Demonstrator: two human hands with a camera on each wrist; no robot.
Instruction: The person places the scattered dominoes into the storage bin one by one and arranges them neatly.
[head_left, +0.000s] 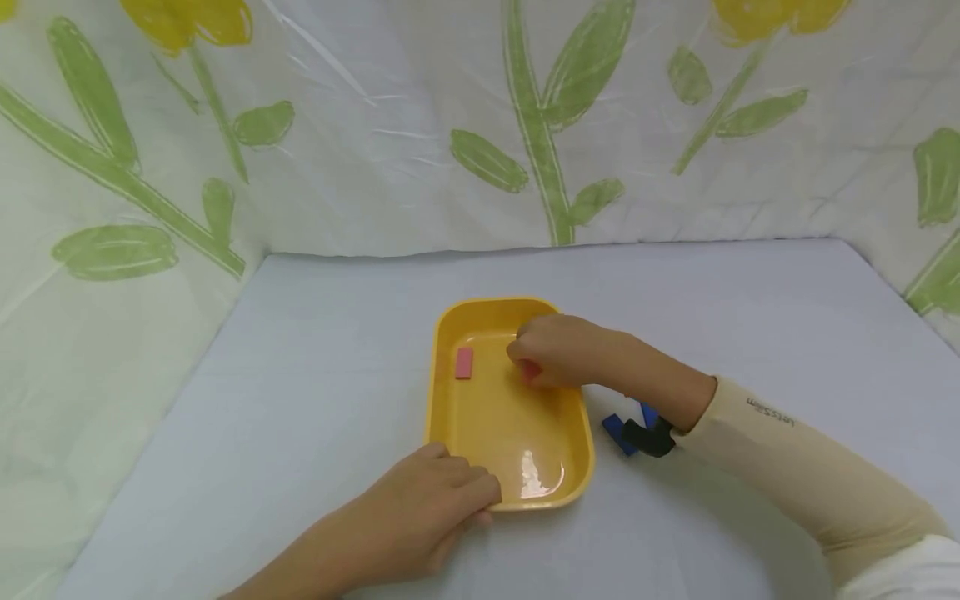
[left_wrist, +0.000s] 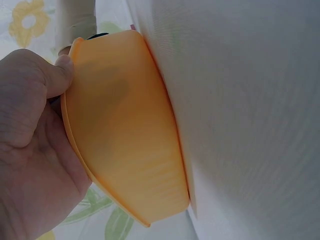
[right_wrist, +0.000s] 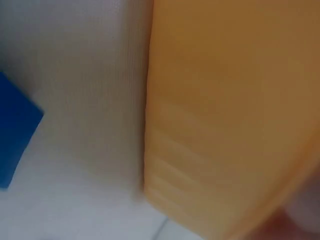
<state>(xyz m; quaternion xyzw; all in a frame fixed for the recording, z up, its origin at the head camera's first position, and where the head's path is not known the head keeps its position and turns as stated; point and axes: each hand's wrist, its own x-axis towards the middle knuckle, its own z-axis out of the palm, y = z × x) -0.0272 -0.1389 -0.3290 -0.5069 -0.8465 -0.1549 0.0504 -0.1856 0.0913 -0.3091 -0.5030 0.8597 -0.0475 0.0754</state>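
Observation:
A yellow rectangular tray (head_left: 480, 492) stands on the white table. My left hand (head_left: 427, 508) grips its near-left rim, and the left wrist view shows the thumb (left_wrist: 61, 75) over the edge. Reaching over the right rim, my right hand (head_left: 558, 350) holds a small pink block (head_left: 531, 370) inside the tray, partly hidden by the fingers. Another flat pink block (head_left: 464, 363) lies on the tray floor near the left wall. Blue blocks (head_left: 617, 432) lie on the table right of the tray, partly covered by the right wrist and its black strap.
The white tabletop (head_left: 322, 358) spreads around the tray. Behind it and at both sides hangs a pale sheet (head_left: 390, 167) printed with green leaves and yellow flowers. A beige sleeve (head_left: 795, 458) covers the right forearm, above the blue blocks.

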